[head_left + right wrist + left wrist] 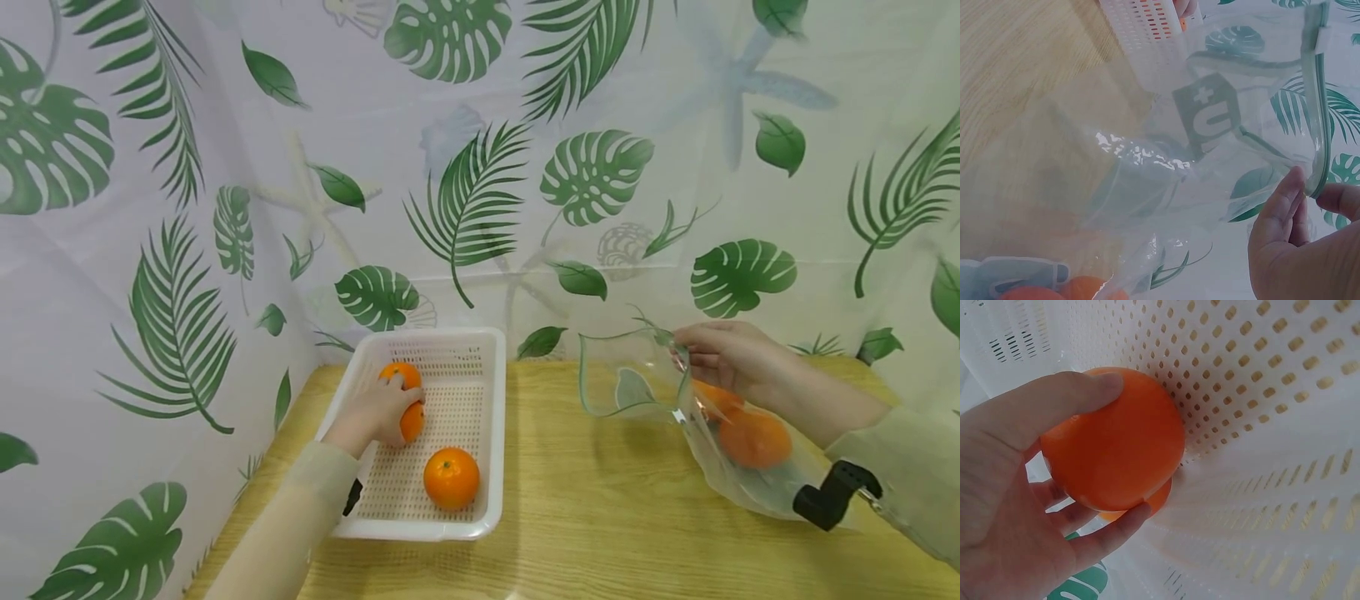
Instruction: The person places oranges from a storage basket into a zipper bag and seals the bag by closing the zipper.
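Observation:
My left hand (375,408) reaches into the white basket (493,417), its thumb and fingers around an orange (412,423). In the left wrist view that orange (1116,444) fills the grasp, and a second orange (1161,497) shows just behind it. A third orange (452,479) lies apart in the basket's near right corner. On the right, my right hand (738,358) pinches the rim of a clear zip bag (633,375), its mouth spread towards the basket. Oranges (756,439) lie low inside the bag. The right wrist view shows thumb and fingers on the zip strip (1319,119).
Both the basket and the bag rest on a wooden table (585,500). A leaf-patterned sheet (480,108) hangs behind and along the left side. The basket's perforated walls rise around the left hand. A black strap device (836,493) sits on the right wrist.

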Available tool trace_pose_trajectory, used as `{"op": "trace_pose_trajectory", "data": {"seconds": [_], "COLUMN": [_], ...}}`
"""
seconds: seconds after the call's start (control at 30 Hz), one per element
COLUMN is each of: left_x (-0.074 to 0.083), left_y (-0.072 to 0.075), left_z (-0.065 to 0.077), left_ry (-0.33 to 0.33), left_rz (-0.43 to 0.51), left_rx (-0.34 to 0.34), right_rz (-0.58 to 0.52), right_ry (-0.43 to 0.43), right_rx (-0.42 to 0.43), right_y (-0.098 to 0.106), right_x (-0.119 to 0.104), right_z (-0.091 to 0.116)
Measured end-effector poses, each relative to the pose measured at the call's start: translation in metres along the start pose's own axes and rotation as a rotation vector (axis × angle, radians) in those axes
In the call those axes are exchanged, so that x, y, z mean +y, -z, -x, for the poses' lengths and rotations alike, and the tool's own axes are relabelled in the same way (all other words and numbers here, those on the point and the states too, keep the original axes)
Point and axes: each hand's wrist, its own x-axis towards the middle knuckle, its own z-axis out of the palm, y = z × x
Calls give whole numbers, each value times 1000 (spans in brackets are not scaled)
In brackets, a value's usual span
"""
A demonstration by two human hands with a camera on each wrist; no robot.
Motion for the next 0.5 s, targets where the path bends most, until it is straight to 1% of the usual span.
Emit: {"op": "trace_pose_trajectory", "data": {"seconds": [0.1, 0.27, 0.5], "left_x": [-1, -2, -1], "left_y": [1, 2, 4], "left_z": [-2, -4, -6], "left_ry": [-3, 12, -10], "left_rz": [-4, 22, 38], "left_rx": [-1, -14, -27], "right_rz": [-2, -4, 1], "right_ry": [1, 2, -4], "right_rx": [3, 8, 20], "right_y": [-1, -2, -5], "right_x": [0, -1, -2], "right_z": [-1, -2, -2]}}
